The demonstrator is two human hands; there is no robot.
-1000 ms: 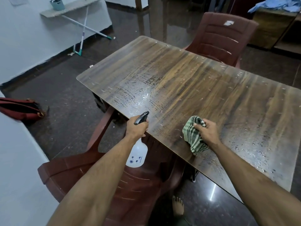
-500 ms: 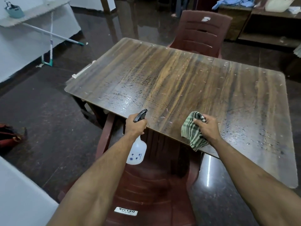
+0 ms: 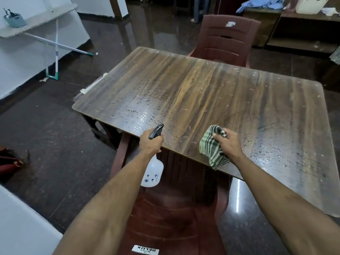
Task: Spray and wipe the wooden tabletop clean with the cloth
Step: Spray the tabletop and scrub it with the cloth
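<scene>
The wooden tabletop point(image 3: 211, 100) fills the middle of the view, dusty with pale specks and wet with droplets near its front left and right parts. My left hand point(image 3: 150, 142) grips the black trigger head of a white spray bottle point(image 3: 152, 173), whose body hangs below the table's front edge and whose nozzle points over the wet patch. My right hand point(image 3: 229, 142) holds a bunched green-and-white checked cloth point(image 3: 211, 146) at the table's near edge, part of it draping over the edge.
A maroon plastic chair point(image 3: 171, 218) stands tucked in right below me. Another maroon chair point(image 3: 226, 39) is at the table's far side. A mop point(image 3: 57, 50) leans at the white wall on the left. Shelves point(image 3: 301, 34) stand at the back right. A red bag point(image 3: 9, 161) lies on the dark floor.
My view has shifted right and back, showing more of the table. Both hands keep their holds on bottle and cloth at the near edge.
</scene>
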